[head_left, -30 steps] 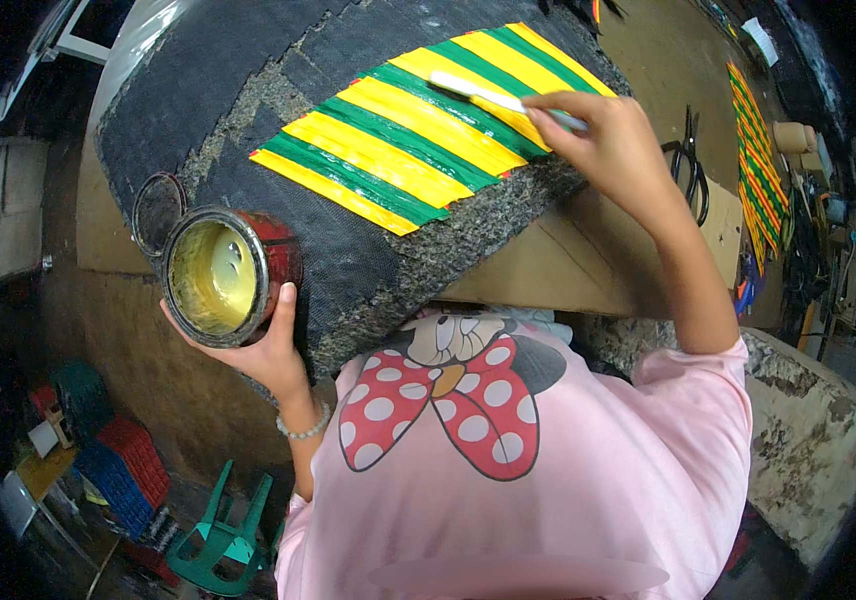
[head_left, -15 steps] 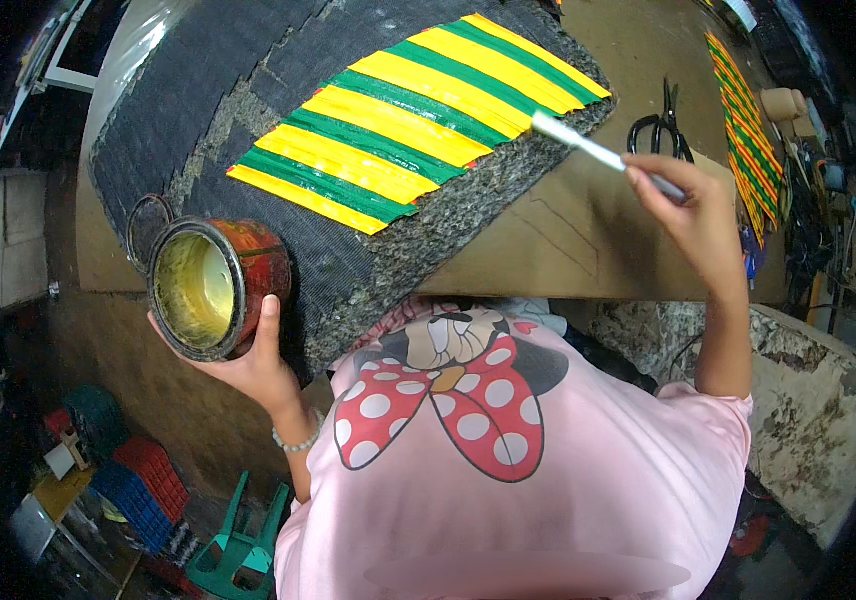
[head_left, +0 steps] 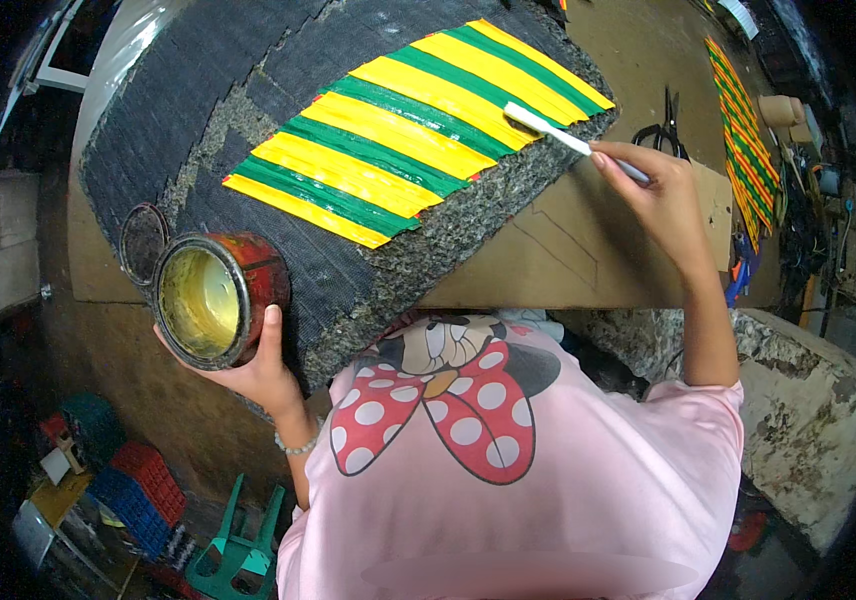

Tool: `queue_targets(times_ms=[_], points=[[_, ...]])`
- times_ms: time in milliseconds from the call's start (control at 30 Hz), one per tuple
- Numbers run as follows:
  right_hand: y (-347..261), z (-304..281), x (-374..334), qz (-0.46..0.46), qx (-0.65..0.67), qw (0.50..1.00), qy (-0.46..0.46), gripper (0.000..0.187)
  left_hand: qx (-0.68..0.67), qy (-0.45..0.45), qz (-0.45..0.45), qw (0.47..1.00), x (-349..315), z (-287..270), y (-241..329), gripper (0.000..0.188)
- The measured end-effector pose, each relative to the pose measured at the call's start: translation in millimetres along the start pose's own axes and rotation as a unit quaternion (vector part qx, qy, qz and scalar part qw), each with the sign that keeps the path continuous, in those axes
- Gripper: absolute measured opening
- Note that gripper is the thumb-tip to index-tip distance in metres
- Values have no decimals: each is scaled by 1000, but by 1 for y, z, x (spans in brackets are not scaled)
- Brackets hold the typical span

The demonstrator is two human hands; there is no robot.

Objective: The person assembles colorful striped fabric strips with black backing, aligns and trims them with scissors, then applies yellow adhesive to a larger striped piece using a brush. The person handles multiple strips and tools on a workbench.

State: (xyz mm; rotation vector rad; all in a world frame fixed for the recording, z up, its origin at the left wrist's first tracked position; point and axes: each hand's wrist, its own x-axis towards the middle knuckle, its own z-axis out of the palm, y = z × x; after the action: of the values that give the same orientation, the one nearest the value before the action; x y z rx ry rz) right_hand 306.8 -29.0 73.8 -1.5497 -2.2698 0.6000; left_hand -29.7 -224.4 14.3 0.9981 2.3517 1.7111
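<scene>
My left hand is wrapped round a red, stained tin can tilted toward me, with yellowish liquid inside. The thumb lies along its side. My right hand grips a white toothbrush by its handle. Its bristle head rests at or just above the right part of a striped yellow and green panel; whether it touches is hard to tell. Wet, shiny patches show on the panel's strips. The panel lies on a dark, worn mat.
Black scissors lie on the brown table, right of the mat. A round lid is beside the can. Farther right are a woven multicoloured piece and a tape roll. A green plastic chair stands below left.
My right hand has moved left and slightly inward, carrying the toothbrush head from the panel's edge over its strips. The can in my left hand has shifted slightly lower in the picture.
</scene>
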Motion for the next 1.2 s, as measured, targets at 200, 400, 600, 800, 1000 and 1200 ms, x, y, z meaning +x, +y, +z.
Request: queue_targets(times_ms=[200,400,600,800,1000,1200], points=[[-18,35,48,-114,-14,993,21,20,9,2,32,999,-1,0,-6,105],[-48,70,97,-176,-58,982,35,22,12,-7,13,1000,0,-1,-10,113],[-45,71,95,-182,-52,981,39,22,-2,-1,21,1000,-2,0,-11,112],[-7,24,32,-122,-38,992,22,21,-3,-2,12,1000,-1,-1,-4,111],[13,-20,-21,6,-50,998,-38,20,-43,-15,-8,999,-1,-2,21,112],[-28,-47,-33,-13,69,995,68,14,-57,-110,84,989,0,18,38,122]])
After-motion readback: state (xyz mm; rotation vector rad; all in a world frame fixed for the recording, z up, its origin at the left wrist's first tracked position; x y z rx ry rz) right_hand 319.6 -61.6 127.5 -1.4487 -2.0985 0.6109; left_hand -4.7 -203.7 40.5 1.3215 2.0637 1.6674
